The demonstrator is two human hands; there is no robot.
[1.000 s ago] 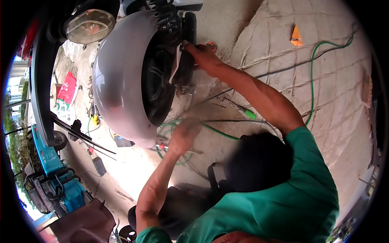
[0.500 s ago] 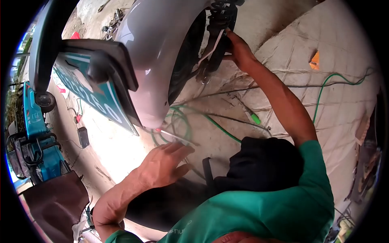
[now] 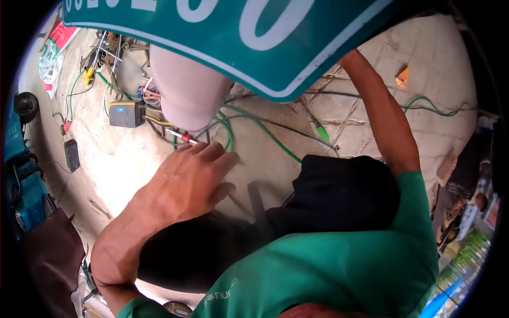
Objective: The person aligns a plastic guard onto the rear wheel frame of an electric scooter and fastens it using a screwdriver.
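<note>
One fender [image 3: 191, 93] and one number plate [image 3: 275, 55] show.

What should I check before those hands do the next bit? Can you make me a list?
1. Left grip open: ok, the thumb stands apart from the fingers.
2. Left grip touching the red-marked rod: cannot tell; they are very close in this view.
3. Right grip easy to see: not ok; the green number plate hides it.
4. Green-handled tool easy to spot: ok, it lies uncovered on the floor.
5. Floor free of things to trip on: not ok; a green hose runs across it.
</note>
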